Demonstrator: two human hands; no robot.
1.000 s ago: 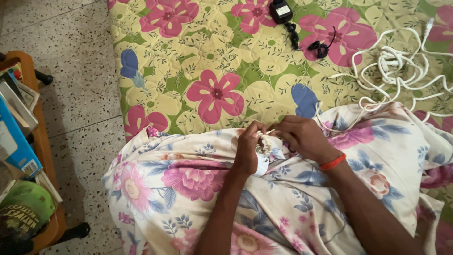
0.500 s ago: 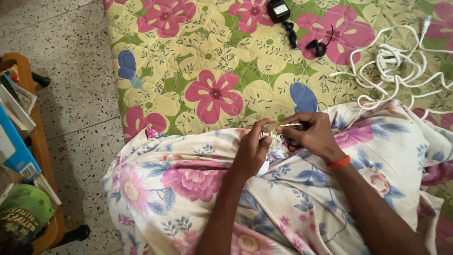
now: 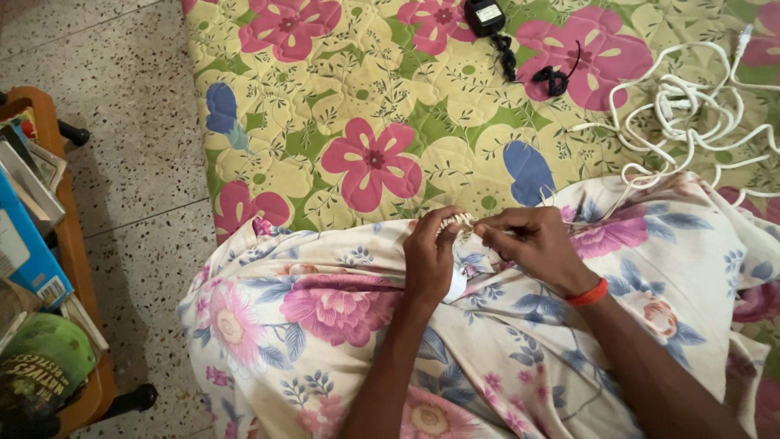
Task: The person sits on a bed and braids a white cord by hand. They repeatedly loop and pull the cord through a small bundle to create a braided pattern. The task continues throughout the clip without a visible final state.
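The left hand (image 3: 431, 256) grips the gathered mouth of a stuffed floral cloth bundle (image 3: 325, 325); the right hand (image 3: 528, 244) pinches a thin string (image 3: 465, 221) there.

speckled terrazzo floor (image 3: 122, 162) at left, grey-white with dark flecks. quilted floral mattress (image 3: 341, 89) in yellow, green, pink and blue lies on it, filling top right. wooden shelf (image 3: 77, 268) at left edge holds books (image 3: 24, 236) and a green cap (image 3: 41, 366). soft even light.
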